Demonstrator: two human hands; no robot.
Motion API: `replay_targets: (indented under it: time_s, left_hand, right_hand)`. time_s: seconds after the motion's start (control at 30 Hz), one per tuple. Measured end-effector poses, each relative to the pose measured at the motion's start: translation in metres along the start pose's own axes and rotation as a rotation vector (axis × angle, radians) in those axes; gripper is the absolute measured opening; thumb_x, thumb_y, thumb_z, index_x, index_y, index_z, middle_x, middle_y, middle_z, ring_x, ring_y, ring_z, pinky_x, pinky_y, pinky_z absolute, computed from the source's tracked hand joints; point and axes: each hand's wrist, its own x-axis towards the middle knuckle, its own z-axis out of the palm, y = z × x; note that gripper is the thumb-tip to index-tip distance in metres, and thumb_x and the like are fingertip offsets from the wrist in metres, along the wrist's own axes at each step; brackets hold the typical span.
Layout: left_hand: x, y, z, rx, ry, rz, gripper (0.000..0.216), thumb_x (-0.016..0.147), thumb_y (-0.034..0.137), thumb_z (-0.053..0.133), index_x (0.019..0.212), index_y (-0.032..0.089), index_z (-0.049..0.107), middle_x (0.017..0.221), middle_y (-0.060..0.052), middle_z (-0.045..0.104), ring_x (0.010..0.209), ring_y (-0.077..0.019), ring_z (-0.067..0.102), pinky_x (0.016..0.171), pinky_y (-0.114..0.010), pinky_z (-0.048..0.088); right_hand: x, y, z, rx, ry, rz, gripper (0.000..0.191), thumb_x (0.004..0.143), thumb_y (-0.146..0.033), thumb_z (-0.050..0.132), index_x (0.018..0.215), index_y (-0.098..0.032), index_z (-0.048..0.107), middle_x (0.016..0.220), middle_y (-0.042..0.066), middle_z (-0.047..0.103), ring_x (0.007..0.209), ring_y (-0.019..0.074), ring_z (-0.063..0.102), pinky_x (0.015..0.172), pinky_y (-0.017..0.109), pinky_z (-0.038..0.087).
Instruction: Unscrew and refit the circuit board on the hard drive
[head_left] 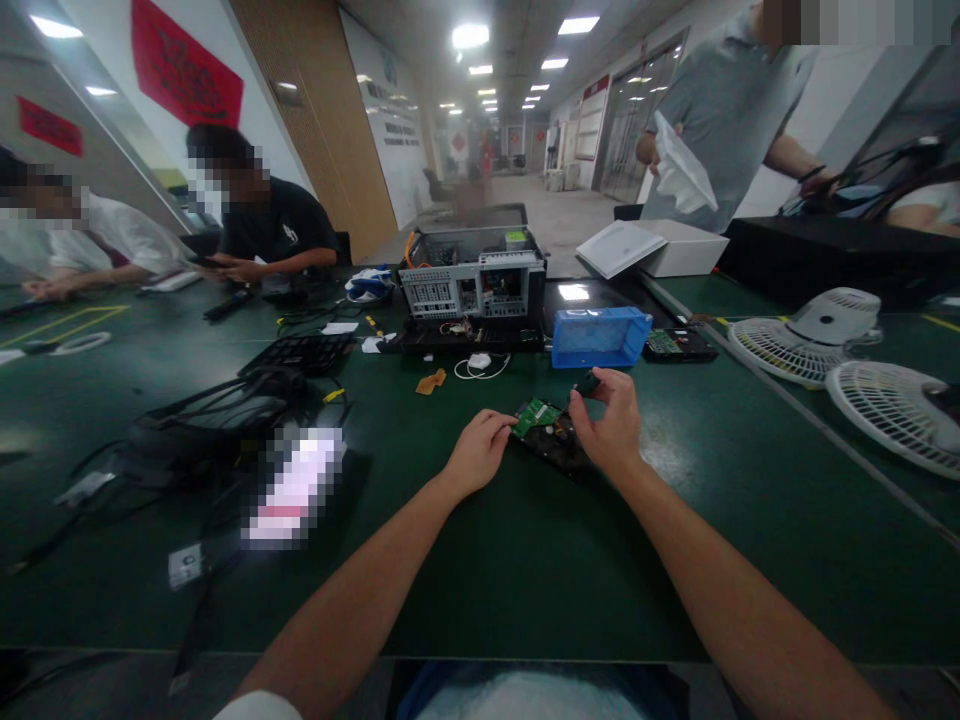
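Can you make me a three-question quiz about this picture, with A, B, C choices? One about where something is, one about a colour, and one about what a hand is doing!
1. Where is the open computer case?
A. beyond the hard drive, farther up the table
B. on the floor
C. on a white fan

2. What colour is the plastic bin?
A. red
B. blue
C. yellow

3. What is the right hand doing?
A. lying flat on the table
B. pinching a small dark tool above the hard drive
C. holding a keyboard

Answers:
1 A, the case sits on the green table behind the hard drive.
2 B, the bin beside the case is bright blue.
3 B, its fingertips grip the small dark tool, while the left hand rests at the drive's edge.
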Motion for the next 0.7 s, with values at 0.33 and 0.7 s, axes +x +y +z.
replay_targets:
  time_s: [0.33,0.7]
  left_hand:
    - [0.0014,-0.0002,-0.0014,-0.009,0.022,-0.018,0.029,0.100,0.017,0.053,0.125,0.022,0.067,0.115,-0.006,0.069,0.106,-0.0207,0.066,0.095,-0.036,0.055]
    - [0.0005,-0.0006,-0.0028,0.012,-0.039,-0.063,0.029,0.101,0.018,0.053,0.127,0.024,0.067,0.122,-0.006,0.068,0.110,-0.0215,0.065,0.097,-0.037,0.055]
  right_hand:
    - [-0.0045,0.0032,0.0018,0.035,-0.004,0.099,0.053,0.093,-0.027,0.065,0.142,-0.023,0.044,0.121,0.012,0.063,0.090,0.0250,0.070,0.080,0.046,0.065]
    - [0.0004,-0.0009,-0.0029,-0.007,-0.016,0.075,0.045,0.093,-0.032,0.067,0.134,-0.022,0.052,0.118,0.011,0.061,0.086,0.0230,0.068,0.078,0.044,0.065]
